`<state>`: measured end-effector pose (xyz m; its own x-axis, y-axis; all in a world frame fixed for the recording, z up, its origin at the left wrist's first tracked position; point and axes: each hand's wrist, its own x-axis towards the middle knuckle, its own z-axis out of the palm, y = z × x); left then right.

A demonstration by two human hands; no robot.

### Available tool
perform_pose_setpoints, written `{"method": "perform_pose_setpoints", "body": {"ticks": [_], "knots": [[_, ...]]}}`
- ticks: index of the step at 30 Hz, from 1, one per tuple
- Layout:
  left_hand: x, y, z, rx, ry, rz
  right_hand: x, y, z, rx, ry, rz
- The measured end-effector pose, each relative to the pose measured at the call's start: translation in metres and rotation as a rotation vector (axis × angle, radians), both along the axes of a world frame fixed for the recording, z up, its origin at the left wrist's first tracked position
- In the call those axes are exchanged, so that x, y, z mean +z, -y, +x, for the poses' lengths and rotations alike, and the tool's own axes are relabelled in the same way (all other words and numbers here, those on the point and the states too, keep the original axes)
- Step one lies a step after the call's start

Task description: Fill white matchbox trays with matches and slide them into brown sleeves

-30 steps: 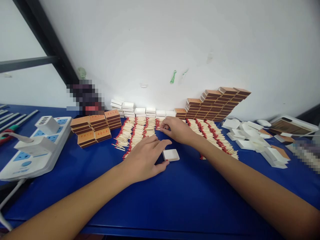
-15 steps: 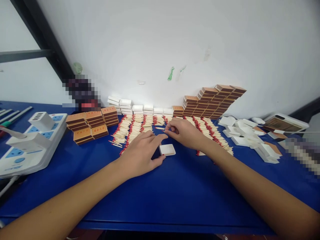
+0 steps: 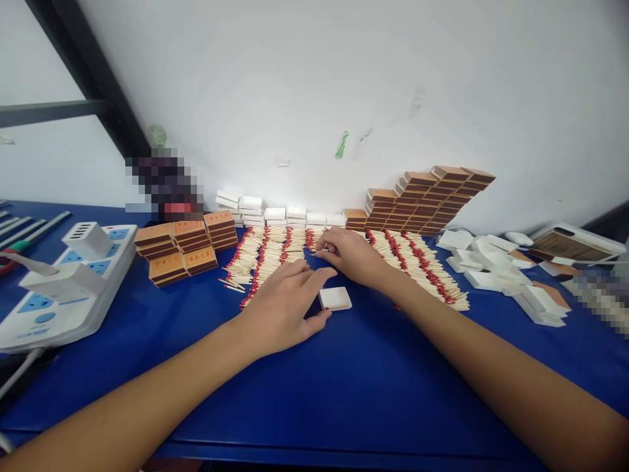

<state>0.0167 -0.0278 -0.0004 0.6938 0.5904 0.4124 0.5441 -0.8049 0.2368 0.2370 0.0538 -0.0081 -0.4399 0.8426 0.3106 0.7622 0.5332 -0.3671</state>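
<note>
A small white matchbox tray [image 3: 336,296] lies on the blue table, with a match [image 3: 339,307] along its near side. My left hand [image 3: 287,305] is at the tray's left; thumb and index finger are spread, with nothing between them. The thumb tip is close to the tray's near left corner; contact is unclear. Beyond the tray, my right hand [image 3: 354,254] is over the matches, its fingertips curled together. Whatever they pinch, if anything, is hidden. Red-headed matches lie in rows to the left [image 3: 272,255] and right [image 3: 417,262] of the hands.
White trays [image 3: 275,216] line the wall, beside a tall stack of brown matchboxes [image 3: 422,203]. More matchboxes [image 3: 184,242] are piled left, near a power strip [image 3: 105,282] with plugs. Loose white trays [image 3: 491,262] and a phone-like object [image 3: 580,242] are on the right.
My right hand has moved slightly left and away from the tray, its fingers now among the matches. A match now shows in the tray. The view has shifted slightly; my left hand stays beside the tray.
</note>
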Motion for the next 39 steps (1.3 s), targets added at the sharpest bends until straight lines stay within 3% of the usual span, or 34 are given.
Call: {"method": "perform_pose_setpoints", "body": {"ticks": [12,21,29,39], "knots": [[-0.002,-0.005,-0.001,0.038,-0.005,-0.002,0.002,0.001,-0.005,-0.045,0.059,-0.031],[-0.002,-0.005,-0.003,0.047,-0.005,0.027,0.014,0.008,0.001,-0.063,0.178,-0.125],[0.001,-0.008,-0.003,0.189,0.033,0.030,0.025,0.031,0.026,0.005,0.100,-0.082],[0.002,-0.006,-0.002,0.141,-0.010,-0.003,0.004,0.028,0.023,0.020,0.130,-0.181]]}}
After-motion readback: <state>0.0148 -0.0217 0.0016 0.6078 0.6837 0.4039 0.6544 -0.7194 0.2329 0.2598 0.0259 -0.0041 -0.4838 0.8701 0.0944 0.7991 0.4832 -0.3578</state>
